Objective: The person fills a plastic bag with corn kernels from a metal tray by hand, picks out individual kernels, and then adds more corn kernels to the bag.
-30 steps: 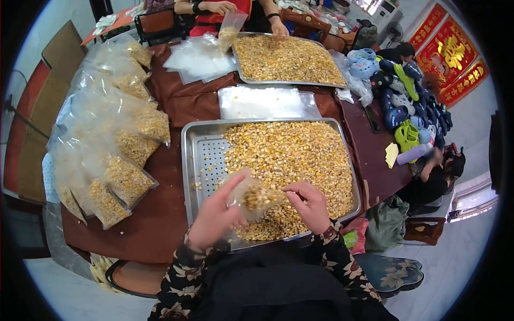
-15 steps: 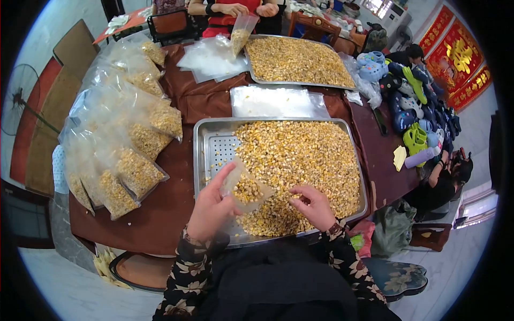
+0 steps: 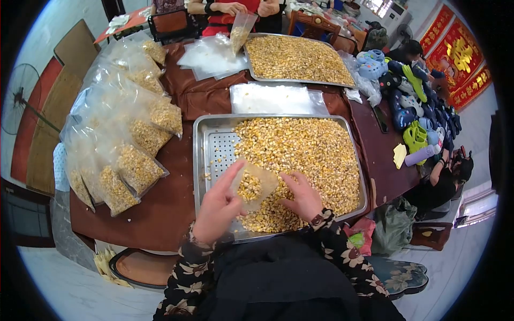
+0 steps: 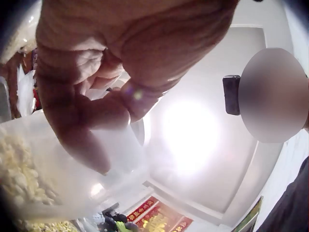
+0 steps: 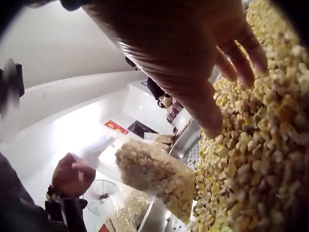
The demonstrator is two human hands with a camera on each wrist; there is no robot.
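Note:
My left hand [image 3: 217, 211] pinches a clear plastic bag [image 5: 154, 176] part-filled with yellow corn kernels. In the head view the bag overlaps the perforated metal tray [image 3: 220, 145], where loose corn kernels [image 3: 310, 152] are heaped. The left wrist view shows thumb and fingers against the cloudy plastic [image 4: 113, 145]. To the right of the bag, my right hand [image 3: 304, 199] is low over the heap with its fingers spread and nothing in them. From the right wrist, its fingertips [image 5: 256, 58] appear close at the kernels.
Several filled corn bags [image 3: 142, 166] crowd the table's left side. Flat plastic bags [image 3: 278, 100] lie beyond my tray. A second corn tray [image 3: 300, 56] stands farther back, where another person holds a bag [image 3: 242, 32]. Clogs [image 3: 415, 136] and a purple bottle [image 3: 420, 155] sit at right.
My right hand was at the bag's edge a second ago, then drew away; now its fingers are spread over the kernels. The left hand keeps the bag, which has turned. The head view has shifted slightly.

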